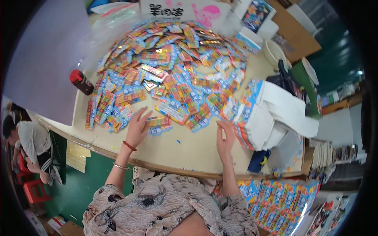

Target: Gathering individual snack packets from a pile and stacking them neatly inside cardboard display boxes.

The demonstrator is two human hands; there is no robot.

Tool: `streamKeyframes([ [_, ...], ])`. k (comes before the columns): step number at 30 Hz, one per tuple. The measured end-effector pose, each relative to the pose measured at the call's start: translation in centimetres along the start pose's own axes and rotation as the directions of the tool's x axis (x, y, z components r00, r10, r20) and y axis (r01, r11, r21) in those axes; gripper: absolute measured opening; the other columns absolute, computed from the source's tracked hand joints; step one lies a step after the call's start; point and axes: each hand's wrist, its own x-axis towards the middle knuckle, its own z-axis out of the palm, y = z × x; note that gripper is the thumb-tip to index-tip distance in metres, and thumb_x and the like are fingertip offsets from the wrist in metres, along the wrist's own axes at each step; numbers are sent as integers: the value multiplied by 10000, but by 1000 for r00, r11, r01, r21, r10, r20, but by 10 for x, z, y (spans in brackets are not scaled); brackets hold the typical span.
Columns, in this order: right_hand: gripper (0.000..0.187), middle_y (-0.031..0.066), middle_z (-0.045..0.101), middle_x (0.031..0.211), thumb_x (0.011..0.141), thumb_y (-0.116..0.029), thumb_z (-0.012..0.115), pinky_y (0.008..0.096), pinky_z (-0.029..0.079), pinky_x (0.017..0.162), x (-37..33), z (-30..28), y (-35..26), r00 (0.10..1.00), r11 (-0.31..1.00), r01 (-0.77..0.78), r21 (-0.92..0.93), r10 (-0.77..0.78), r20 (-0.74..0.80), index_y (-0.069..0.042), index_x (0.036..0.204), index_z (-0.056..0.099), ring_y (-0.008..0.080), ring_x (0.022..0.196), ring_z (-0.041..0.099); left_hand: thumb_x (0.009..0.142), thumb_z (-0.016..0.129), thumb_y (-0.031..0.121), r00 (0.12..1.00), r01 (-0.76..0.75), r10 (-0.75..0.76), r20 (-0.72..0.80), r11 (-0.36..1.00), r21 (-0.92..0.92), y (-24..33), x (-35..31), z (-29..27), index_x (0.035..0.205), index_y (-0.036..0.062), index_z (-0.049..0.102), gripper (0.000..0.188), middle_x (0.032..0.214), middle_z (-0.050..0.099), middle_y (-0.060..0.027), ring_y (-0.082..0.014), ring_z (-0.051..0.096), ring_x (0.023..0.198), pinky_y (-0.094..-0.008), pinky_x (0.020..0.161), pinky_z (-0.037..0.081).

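Note:
A large heap of small, flat, colourful packets (183, 92), blue-edged with orange and green blocks, spreads over the table. My left hand (138, 126) is at the near edge of the heap, its fingers apart, and wears a red bracelet and a silver one. Its fingertips are beside a packet (159, 122), and I cannot tell whether they touch it. To the right, my right hand (225, 141) hovers over the bare tabletop with thumb and fingers apart and nothing visible between them. Close beside it leans a fanned stack of printed cards (258, 122) with white backs.
A dark bottle with a red lid (81, 82) stands left of the heap. Behind the heap are a plastic bag (112, 33) and a white printed box (185, 15). A black bag (291, 80) lies at the right. Another person (33, 141) sits at the lower left.

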Motion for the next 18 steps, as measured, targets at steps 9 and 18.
streamKeyframes([
  [9,354,154,588,1143,923,-253,588,351,434,917,165,138,63,941,994,86,65,-102,323,-18,1188,580,269,1046,576,931,569,222,968,183,-152,-200,972,150,-126,83,-67,1340,65,480,447,1393,427,-192,-365,423,1275,-420,1046,361],
  [18,507,234,612,1069,953,-401,481,396,428,920,379,195,143,968,998,-3,-58,18,252,19,1233,529,345,1059,569,964,453,397,964,231,-209,-165,965,128,-227,318,-58,1377,66,442,529,1306,508,-243,-370,433,1264,-423,1044,356],
])
